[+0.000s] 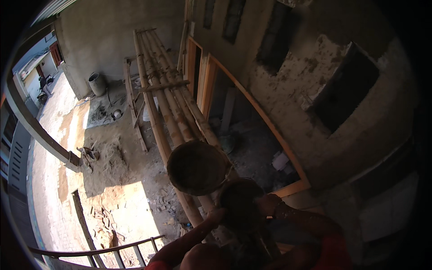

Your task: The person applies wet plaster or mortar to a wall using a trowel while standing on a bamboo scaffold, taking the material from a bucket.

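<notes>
A dark round bucket (240, 202) is held close in front of me, its mouth facing up. At its left side my left hand (217, 216) is closed on the edge. Opposite, my right hand (270, 205) grips the right side of the rim. Shadow hides the bucket's inside and most of my fingers. Just beyond it, to the left, a wide round tub (198, 168) rests on the bamboo poles (173, 120); something grey-brown, possibly mortar, lies in it. The two containers nearly touch or overlap in view.
The poles form a raised platform along a rough wall (292, 85) with dark openings and an orange-brown wooden frame (252, 105). Far below left lie a sand heap (108, 164), a grey drum (97, 84) and rubble. A ladder-like rail (119, 258) crosses the lower left.
</notes>
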{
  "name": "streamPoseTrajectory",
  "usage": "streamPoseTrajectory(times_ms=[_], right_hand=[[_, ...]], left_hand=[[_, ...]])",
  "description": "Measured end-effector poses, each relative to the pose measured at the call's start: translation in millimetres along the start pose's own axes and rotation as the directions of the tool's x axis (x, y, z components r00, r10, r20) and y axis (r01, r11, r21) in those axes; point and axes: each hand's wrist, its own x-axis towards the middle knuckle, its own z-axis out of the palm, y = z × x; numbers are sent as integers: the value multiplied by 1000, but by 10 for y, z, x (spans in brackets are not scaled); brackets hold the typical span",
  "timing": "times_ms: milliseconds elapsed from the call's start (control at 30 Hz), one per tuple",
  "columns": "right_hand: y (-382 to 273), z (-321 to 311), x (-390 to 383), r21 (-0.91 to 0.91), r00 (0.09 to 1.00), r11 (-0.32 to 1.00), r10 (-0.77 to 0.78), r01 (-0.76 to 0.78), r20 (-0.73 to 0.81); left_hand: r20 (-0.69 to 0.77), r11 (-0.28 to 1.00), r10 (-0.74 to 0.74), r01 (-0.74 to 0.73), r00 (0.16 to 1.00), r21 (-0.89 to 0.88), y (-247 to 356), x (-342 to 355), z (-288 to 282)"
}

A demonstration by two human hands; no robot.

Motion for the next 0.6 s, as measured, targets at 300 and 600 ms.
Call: streamPoseTrajectory(times_ms=[300,600], right_hand=[[-128,466,25,248,915,911,-372,329,154],[-53,-397,-13,-61,993,995,84,-80,77]], left_hand=[[-9,989,-58,56,998,-140,-92,76,59],[101,999,13,-18,995,50,-226,144,-27]])
